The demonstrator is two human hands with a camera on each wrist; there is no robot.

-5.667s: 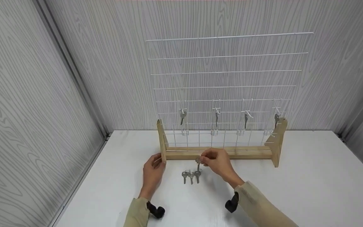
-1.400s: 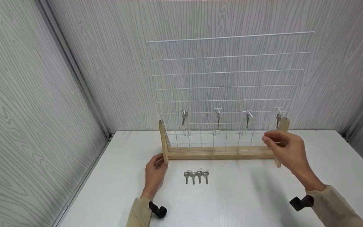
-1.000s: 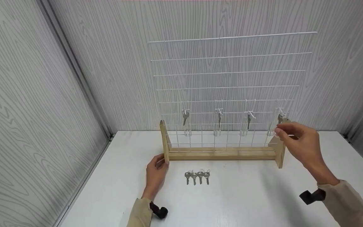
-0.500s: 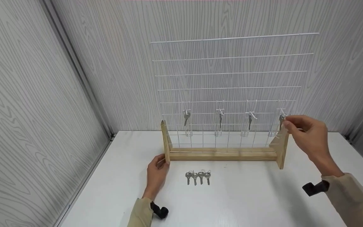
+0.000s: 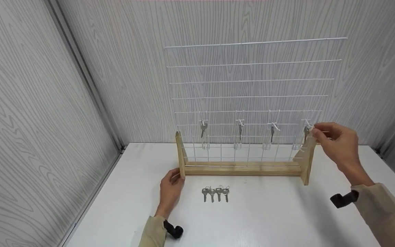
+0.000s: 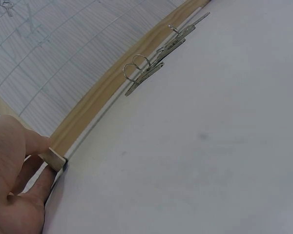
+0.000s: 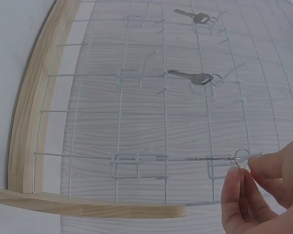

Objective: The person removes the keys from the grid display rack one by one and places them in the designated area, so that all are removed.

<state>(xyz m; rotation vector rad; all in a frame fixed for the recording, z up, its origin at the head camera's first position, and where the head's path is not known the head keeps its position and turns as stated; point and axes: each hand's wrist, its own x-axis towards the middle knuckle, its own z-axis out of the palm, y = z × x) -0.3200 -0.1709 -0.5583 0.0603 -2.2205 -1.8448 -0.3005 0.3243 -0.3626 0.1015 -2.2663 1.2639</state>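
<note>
A white wire grid (image 5: pixel 249 97) stands in a wooden base (image 5: pixel 242 170). My left hand (image 5: pixel 171 188) grips the base's left end piece, with fingers on both sides of it in the left wrist view. My right hand (image 5: pixel 342 144) is at the far-right hook, where its thumb and finger pinch the ring (image 7: pixel 241 157) of a key (image 7: pixel 210 158). That ring is still around the hook. Other keys hang from the hooks to the left, such as the left key (image 5: pixel 203 130) and the middle key (image 5: pixel 240 131).
Several loose keys (image 5: pixel 215 194) with rings lie in a row on the white table (image 5: pixel 252 219), in front of the base. Lower white hooks (image 5: pixel 237 146) sit below the hanging keys. A wood-grain panel (image 5: pixel 132 68) rises behind the grid.
Earlier my right hand held a key above the table keys; that key now lies in their row. The hand then moved right and up to the far-right key. My left hand stays put.
</note>
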